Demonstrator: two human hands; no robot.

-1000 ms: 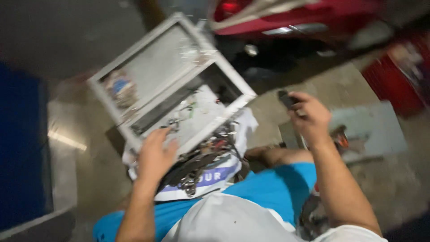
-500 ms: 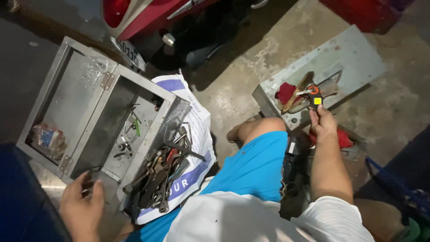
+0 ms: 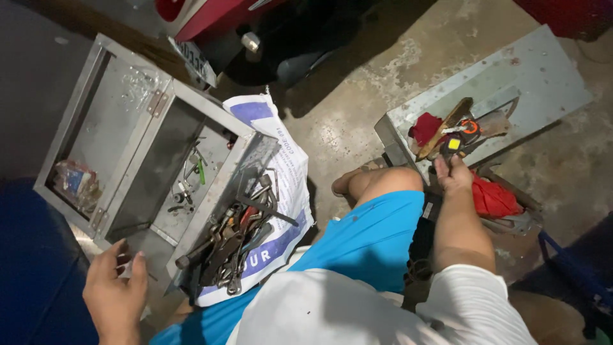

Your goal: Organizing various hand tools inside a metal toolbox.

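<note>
An open grey metal toolbox (image 3: 137,147) fills the left of the frame, with loose wrenches (image 3: 233,239) heaped beside it on a white sack (image 3: 281,172). At lower left, the left hand (image 3: 115,297) hovers by the toolbox corner, fingers loosely spread and empty. Right of centre, the right arm extends forward, the right hand (image 3: 453,176) pinching a small black device with a yellow button (image 3: 454,144) over the grey metal slab (image 3: 530,76).

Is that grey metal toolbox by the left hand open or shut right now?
Open. The metal toolbox has its hinged lid swung back flat, and small loose tools lie visible inside, near the left hand.
</note>
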